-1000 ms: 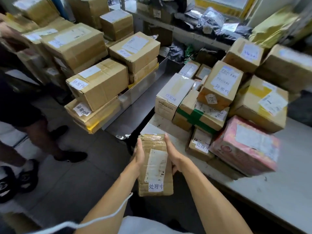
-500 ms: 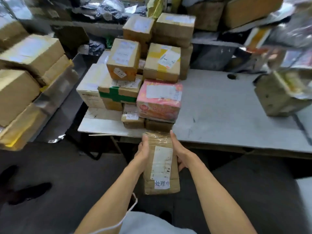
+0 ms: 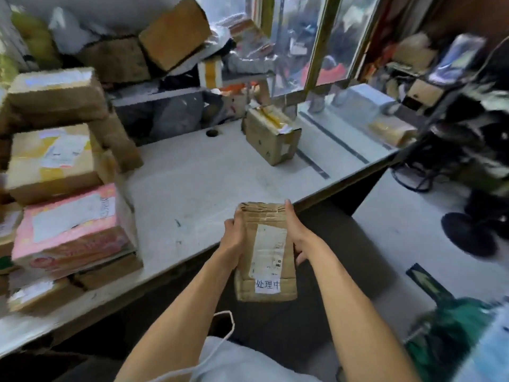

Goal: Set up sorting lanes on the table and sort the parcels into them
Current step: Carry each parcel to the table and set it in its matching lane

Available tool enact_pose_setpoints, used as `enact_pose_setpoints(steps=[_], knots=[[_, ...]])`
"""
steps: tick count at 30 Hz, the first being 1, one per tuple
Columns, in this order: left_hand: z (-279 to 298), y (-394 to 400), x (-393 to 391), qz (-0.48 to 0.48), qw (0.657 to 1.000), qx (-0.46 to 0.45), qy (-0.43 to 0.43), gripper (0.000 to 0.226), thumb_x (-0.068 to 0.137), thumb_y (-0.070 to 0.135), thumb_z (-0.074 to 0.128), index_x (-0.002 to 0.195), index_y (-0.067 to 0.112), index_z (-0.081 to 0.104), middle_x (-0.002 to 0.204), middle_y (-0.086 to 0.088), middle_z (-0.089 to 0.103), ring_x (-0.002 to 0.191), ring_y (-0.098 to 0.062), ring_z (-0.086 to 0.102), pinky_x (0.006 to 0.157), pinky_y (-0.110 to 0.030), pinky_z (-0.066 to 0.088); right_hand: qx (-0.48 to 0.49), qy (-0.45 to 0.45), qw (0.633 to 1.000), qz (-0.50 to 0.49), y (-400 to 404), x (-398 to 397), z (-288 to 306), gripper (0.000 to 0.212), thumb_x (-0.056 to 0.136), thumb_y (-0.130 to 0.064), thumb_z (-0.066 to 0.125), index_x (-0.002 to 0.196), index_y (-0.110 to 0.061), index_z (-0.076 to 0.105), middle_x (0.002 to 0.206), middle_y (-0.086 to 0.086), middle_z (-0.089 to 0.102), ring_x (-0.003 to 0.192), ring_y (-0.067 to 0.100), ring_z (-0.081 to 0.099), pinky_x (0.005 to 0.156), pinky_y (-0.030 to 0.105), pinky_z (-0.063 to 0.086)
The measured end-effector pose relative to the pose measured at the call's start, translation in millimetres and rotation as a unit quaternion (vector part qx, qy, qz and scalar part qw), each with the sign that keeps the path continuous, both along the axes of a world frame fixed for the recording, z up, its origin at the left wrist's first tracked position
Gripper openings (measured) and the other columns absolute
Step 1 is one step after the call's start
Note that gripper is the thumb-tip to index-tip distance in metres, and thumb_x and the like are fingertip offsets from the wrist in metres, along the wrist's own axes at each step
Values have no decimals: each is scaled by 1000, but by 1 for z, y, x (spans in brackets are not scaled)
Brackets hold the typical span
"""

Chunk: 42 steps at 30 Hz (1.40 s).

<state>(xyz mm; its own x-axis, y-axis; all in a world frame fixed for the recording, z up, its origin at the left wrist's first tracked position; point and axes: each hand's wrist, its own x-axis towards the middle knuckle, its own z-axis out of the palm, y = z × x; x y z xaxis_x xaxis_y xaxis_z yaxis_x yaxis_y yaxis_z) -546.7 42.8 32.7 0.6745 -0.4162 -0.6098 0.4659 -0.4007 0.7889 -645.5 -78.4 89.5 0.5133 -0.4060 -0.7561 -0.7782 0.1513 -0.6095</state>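
Observation:
I hold a small flat brown parcel point(image 3: 265, 252) with a white label between both hands, just off the near edge of the grey table point(image 3: 198, 194). My left hand point(image 3: 233, 241) grips its left side and my right hand point(image 3: 296, 235) grips its right side, fingers curled underneath. A stack of parcels sits at the table's left, with a pink box point(image 3: 71, 230) in front. One taped brown box point(image 3: 271, 133) stands alone at the far middle. Dark tape lines point(image 3: 314, 165) mark lanes on the table's right part, and a pale parcel point(image 3: 391, 130) lies beyond them.
More boxes point(image 3: 170, 31) are piled on a shelf behind the table. A window frame point(image 3: 319, 42) stands at the back. A black chair base and cables point(image 3: 468, 232) are on the floor at right. A green bag point(image 3: 451, 334) sits at lower right.
My view has swung right along the table, from the parcel stack towards the taped lanes. Both hands keep the same hold on the small parcel, which has moved right with me.

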Motion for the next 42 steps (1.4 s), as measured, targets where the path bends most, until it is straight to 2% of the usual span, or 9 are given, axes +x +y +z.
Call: enact_pose_setpoints(steps=[3, 8, 15, 20, 24, 31, 34, 38, 42], knots=[[-53, -67, 28, -60, 998, 0, -8, 115, 47, 111, 13, 126, 40, 58, 121, 0, 69, 110, -29, 64, 101, -55, 46, -8, -26, 997, -76, -42, -17, 3, 101, 78, -94, 0, 160, -41, 26, 163, 13, 35, 152, 44, 23, 115, 70, 21], [-95, -184, 44, -147, 989, -2, -22, 108, 49, 110, 14, 122, 46, 61, 121, 3, 70, 112, -28, 66, 102, -53, 45, -35, -23, 986, -161, -121, -30, 3, 93, 85, -90, 3, 160, -39, 26, 162, 14, 36, 150, 46, 25, 113, 70, 27], [-41, -304, 17, -229, 973, -38, -20, 74, 73, 84, 18, 117, 44, 62, 115, 5, 71, 104, -24, 68, 97, -50, 50, -83, 4, 975, -206, -242, -33, 4, 143, 29, -113, 8, 157, -51, 18, 167, 6, 27, 146, 47, 32, 99, 75, 38], [-29, -387, 7, -282, 957, -65, -10, 78, 73, 84, 18, 112, 39, 69, 114, 2, 73, 103, -24, 70, 97, -49, 52, -86, 35, 964, -248, -301, -46, 32, 123, 55, -104, 4, 160, -43, 23, 163, 14, 36, 145, 47, 35, 105, 72, 35], [-16, -444, 1, -305, 951, -47, 0, 86, 68, 88, 15, 115, 38, 67, 117, 0, 71, 106, -26, 68, 99, -50, 49, -93, 43, 957, -272, -355, -56, 37, 131, 48, -110, 4, 158, -43, 26, 161, 14, 38, 141, 47, 40, 103, 71, 38], [49, -523, -4, -293, 955, -49, 11, 60, 97, 65, 15, 100, 32, 66, 99, -1, 69, 90, -19, 61, 82, -39, 49, -112, 28, 954, -275, -468, -55, 43, 138, 40, -113, 6, 154, -41, 38, 155, 15, 47, 133, 47, 50, 100, 74, 43], [73, -557, 1, -266, 962, -56, -9, 51, 104, 56, 15, 91, 34, 58, 90, 6, 59, 79, -15, 53, 91, -50, 45, -120, 29, 967, -224, -526, -38, 45, 144, 34, -115, 5, 153, -42, 40, 157, 15, 45, 135, 46, 49, 102, 72, 42], [85, -603, 21, -193, 980, -47, -3, 52, 101, 61, 12, 116, 31, 52, 106, -3, 56, 109, -36, 54, 104, -68, 37, -178, -13, 970, -163, -592, -3, 55, 141, 38, -113, 6, 158, -42, 29, 167, 7, 28, 151, 38, 29, 117, 67, 28], [95, -621, 44, -103, 993, -51, -6, 56, 98, 68, 14, 127, 34, 48, 110, -3, 55, 109, -36, 51, 97, -63, 41, -176, -73, 978, -90, -627, 44, 70, 113, 68, -103, 15, 159, -38, 29, 167, 0, 25, 155, 31, 20, 124, 59, 17]])
